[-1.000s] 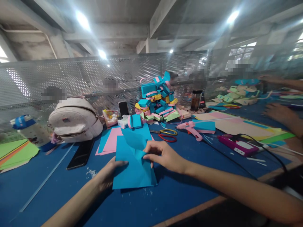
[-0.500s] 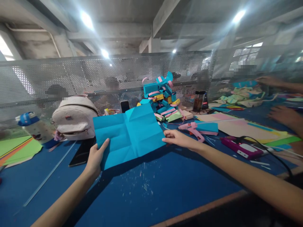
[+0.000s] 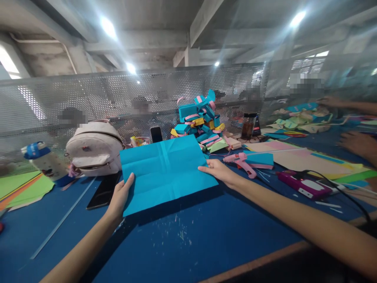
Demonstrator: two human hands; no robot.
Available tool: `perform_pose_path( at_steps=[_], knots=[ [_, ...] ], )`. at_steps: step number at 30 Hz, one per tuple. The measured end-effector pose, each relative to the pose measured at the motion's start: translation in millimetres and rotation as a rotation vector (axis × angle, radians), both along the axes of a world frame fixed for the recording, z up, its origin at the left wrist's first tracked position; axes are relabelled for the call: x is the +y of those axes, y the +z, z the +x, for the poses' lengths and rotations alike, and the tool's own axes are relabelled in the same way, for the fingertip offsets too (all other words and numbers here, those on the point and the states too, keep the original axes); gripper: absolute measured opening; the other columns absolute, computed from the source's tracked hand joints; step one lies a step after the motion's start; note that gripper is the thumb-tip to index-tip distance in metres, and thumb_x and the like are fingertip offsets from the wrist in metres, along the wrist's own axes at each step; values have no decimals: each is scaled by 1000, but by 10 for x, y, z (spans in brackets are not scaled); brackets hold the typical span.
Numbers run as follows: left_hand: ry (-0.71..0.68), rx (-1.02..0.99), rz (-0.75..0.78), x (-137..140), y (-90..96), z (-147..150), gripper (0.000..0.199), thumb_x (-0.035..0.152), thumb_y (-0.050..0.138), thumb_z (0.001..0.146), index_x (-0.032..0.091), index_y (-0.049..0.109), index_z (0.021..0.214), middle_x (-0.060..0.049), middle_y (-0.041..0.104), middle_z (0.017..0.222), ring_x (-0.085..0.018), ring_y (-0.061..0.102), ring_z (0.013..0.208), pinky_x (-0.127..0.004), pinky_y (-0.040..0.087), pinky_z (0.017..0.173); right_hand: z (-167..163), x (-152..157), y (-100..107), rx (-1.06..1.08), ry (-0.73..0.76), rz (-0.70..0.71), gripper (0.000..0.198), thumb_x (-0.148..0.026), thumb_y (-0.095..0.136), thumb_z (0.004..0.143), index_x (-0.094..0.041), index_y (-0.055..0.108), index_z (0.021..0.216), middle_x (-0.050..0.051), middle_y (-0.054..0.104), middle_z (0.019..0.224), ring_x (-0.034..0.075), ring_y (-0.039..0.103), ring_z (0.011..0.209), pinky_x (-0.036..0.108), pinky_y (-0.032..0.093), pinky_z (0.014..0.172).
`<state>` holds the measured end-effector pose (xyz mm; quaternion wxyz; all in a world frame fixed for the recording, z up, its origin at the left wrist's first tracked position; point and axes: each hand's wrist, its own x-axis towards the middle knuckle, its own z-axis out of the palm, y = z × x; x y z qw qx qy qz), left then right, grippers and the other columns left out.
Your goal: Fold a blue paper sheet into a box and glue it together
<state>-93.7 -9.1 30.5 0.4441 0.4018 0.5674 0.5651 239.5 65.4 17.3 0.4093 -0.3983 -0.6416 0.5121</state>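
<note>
"Head view, so what's biggest from where we stand?"

"The mesh screen point(image 3: 165, 88), running along behind the blue table point(image 3: 235, 232)."

"And next?"

"The sheet point(image 3: 165, 173): blue, creased, opened out, held at a tilt over the middle of the table. Behind its left end sits the pale bag point(image 3: 94, 141), and behind its right part rises a heap point(image 3: 187, 111) of paper pieces, mostly blue."

"Smaller than those?"

"A bottle point(image 3: 48, 165), left of the bag. Then the left hand point(image 3: 118, 198), its thumb on top of the sheet's left edge; its other fingers are out of sight, so I can't tell how they lie. The right hand point(image 3: 221, 173) pinches the right edge, so both grasp the sheet."

"And after that?"

"A phone point(image 3: 100, 193), flat near the left hand, and the glue gun point(image 3: 243, 160) beyond the right one."
</note>
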Motion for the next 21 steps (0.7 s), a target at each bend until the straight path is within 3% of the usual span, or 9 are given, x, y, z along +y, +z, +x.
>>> perform_pose_path(
  at_steps=[7, 11, 13, 15, 18, 21],
  knots=[
    [-49, 90, 45, 30, 44, -58, 44, 49, 78, 69, 15, 66, 94, -6, 74, 75, -23, 71, 66, -32, 57, 62, 205, -138, -116, -236, -18, 137, 36, -49, 73, 73, -16, 63, 80, 3, 61, 66, 21, 62, 67, 34, 52, 63],
    [-161, 181, 48, 30, 147, -52, 50, 53, 80, 63, 15, 68, 92, -5, 73, 73, -22, 69, 61, -30, 57, 58, 332, -124, -9, -174, -113, 244, 50, -46, 75, 71, -18, 59, 109, 9, 67, 98, 26, 65, 94, 39, 55, 79],
    [-238, 232, 40, 44, 212, -15, 45, 52, 81, 63, 14, 69, 84, -4, 72, 68, -19, 66, 55, -27, 54, 53, 357, -139, 140, -112, -94, 333, 58, -43, 73, 75, -21, 51, 124, 12, 62, 119, 27, 60, 112, 41, 52, 91],
    [-323, 278, 18, 66, 285, 51, 35, 46, 81, 65, 14, 69, 74, -3, 68, 60, -16, 61, 48, -23, 49, 45, 328, -169, 308, -88, -28, 422, 53, -42, 65, 83, -24, 48, 130, 11, 58, 129, 25, 54, 122, 42, 47, 100],
    [-467, 333, -36, 118, 404, 191, 26, 37, 80, 69, 13, 69, 66, -4, 66, 55, -14, 58, 43, -21, 44, 40, 182, -177, 465, -158, 86, 429, 47, -41, 62, 86, -24, 51, 128, 10, 60, 127, 24, 55, 120, 41, 45, 100],
    [-564, 369, -55, 211, 510, 321, 23, 34, 80, 69, 13, 71, 65, -6, 68, 60, -14, 59, 46, -21, 44, 42, -13, -93, 416, -268, 187, 312, 52, -39, 77, 70, -20, 61, 116, 7, 68, 108, 27, 62, 104, 40, 49, 91]
  ],
)
